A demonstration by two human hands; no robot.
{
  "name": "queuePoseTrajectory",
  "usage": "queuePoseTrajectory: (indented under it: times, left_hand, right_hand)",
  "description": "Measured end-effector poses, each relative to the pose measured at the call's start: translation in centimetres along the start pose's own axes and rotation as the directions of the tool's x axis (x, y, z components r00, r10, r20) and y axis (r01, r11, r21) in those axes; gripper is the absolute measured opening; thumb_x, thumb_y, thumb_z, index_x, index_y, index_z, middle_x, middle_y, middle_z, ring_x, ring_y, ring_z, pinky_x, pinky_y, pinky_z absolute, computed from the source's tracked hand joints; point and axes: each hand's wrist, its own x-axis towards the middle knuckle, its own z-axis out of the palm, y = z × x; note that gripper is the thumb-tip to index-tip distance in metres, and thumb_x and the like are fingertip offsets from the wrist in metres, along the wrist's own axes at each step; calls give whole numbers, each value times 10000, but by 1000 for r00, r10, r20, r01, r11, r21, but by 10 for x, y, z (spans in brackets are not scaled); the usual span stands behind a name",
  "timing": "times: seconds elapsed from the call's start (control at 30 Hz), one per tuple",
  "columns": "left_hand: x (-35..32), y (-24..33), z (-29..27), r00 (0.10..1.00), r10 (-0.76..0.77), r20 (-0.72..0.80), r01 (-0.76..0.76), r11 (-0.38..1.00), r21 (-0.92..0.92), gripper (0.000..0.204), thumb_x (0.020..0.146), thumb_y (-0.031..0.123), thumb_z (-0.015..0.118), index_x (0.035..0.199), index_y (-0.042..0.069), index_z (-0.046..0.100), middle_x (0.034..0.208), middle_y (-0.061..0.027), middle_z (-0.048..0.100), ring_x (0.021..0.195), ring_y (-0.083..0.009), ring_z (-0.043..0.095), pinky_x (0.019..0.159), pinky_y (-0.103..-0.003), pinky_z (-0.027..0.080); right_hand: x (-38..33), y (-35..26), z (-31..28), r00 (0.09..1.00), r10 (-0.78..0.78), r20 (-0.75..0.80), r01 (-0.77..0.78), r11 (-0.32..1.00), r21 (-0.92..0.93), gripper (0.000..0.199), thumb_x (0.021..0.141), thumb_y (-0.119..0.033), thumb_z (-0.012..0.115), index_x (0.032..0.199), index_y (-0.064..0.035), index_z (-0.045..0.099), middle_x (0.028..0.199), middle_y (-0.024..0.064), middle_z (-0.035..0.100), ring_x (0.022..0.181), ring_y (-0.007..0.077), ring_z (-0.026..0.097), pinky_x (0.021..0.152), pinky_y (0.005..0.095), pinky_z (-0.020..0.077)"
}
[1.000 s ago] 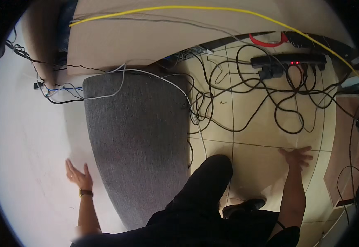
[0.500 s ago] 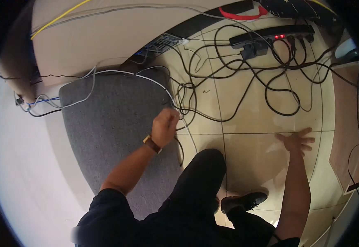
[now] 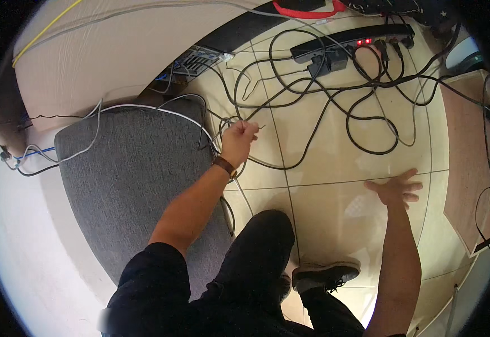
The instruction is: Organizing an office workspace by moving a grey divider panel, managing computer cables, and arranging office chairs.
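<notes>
The left hand [image 3: 237, 143], spread open left of the grey fabric cushion [image 3: 135, 185] a second ago, now reaches across it to the tangled black cables [image 3: 270, 167], fingers curled. The shifted view puts the power strip [image 3: 340, 42] higher, further left.

No lettering, numbers or signs legible; any marks on the black power strip [image 3: 346, 39], upper right, too small to read.

Open floor [image 3: 334, 224] right of knee [image 3: 273, 224]; looped black cables [image 3: 391, 84] obstruct beyond.
</notes>
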Motion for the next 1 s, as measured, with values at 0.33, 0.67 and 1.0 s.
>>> queuePoseTrajectory:
  times: [0.33, 0.67, 1.0]
  left_hand:
    - [-1, -13, 12, 999, -22, 46, 21, 1000, 21, 175, 893, 176, 705, 857, 27, 619, 746, -14, 636, 652, -92, 592, 622, -242, 484]
    - [9, 11, 21, 995, 92, 37, -88, 990, -109, 39, 917, 60, 647, 934, 48, 615, 832, -15, 645, 695, -85, 579, 640, -233, 494]
    - [12, 55, 28, 983, 180, 39, -173, 974, -149, 15, 929, 57, 636, 925, 64, 624, 806, 1, 632, 654, -66, 543, 604, -216, 457]
  right_hand:
    - [-13, -8, -16, 1000, 18, 9, -18, 999, -52, 1590, 527, -488, 935, 1469, -182, -309, 1552, 271, -218, 1431, 539, -64, 1111, 657, 206]
    - [-12, -4, -19, 998, 6, 56, -5, 1000, -30, 1570, 552, -496, 920, 1472, -165, -308, 1542, 270, -252, 1432, 531, -96, 1112, 656, 196]
    - [-13, 4, -23, 997, 2, 71, 0, 1000, -22, 1573, 559, -483, 919, 1464, -153, -325, 1533, 282, -269, 1428, 539, -95, 1108, 655, 198]
